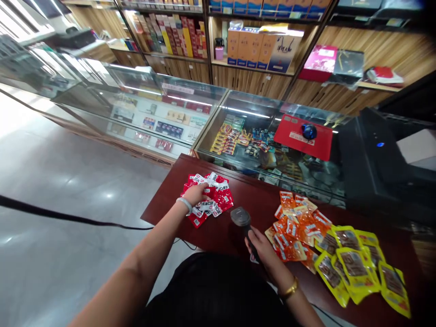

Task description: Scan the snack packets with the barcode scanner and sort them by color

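My left hand (196, 193) reaches out over a pile of red snack packets (218, 195) on the dark red table (238, 227); its fingers are curled on one of the red packets. My right hand (260, 245) grips the handle of a dark barcode scanner (241, 217), whose head points toward the red pile. Right of the scanner lies a heap of orange packets (296, 229), and beyond it several yellow packets (354, 268).
A glass display counter (211, 113) with goods stands behind the table, with a red mat (303, 136) and a blue object (309, 131) on top. A black machine (371, 159) sits at the right. Wooden shelves hold boxes. A black cable (68, 217) crosses the floor.
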The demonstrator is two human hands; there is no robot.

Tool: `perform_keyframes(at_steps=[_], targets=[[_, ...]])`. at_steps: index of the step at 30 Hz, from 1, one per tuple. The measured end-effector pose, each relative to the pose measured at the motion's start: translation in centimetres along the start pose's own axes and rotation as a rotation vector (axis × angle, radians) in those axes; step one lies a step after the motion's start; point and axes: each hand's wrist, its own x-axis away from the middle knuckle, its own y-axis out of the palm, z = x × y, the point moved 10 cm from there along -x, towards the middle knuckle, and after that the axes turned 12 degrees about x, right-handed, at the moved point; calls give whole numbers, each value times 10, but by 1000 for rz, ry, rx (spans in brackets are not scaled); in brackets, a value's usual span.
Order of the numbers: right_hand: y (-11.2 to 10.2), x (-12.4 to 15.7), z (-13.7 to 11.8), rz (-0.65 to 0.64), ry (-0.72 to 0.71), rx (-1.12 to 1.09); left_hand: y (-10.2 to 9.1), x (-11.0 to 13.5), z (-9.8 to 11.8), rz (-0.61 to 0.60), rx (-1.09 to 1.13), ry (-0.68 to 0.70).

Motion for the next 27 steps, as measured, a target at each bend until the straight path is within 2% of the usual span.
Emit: perform_keyframes(at_steps=[2,4,6,8,9,11,13,16,19,21,24,27], targets=[[-7,4,5,30,28,-20,-13,-5,-3,46,-62,16],[-16,10,9,70,41,-49,-25,-6,0,144,-123,34],[-27,18,9,111,28,-70,-34,-2,9,285,-164,39],[-42,27,10,157,7,-81,-31,3,27,381,-163,57],[-52,32,13,190,10,-91,-21,5,41,376,-145,85],[-71,43,23,264,25,-119,18,8,78,235,-86,189],[-90,56,34,337,48,-153,77,17,123,-23,-18,332],[-111,75,48,416,65,-190,165,51,189,-374,25,560],[-121,91,55,463,79,-214,223,80,228,-506,-40,707],[-124,99,58,481,86,-233,245,89,239,-522,-102,759],[-125,103,62,484,90,-242,257,90,240,-511,-135,757],[-122,101,63,464,83,-215,250,75,215,-493,-81,564]])
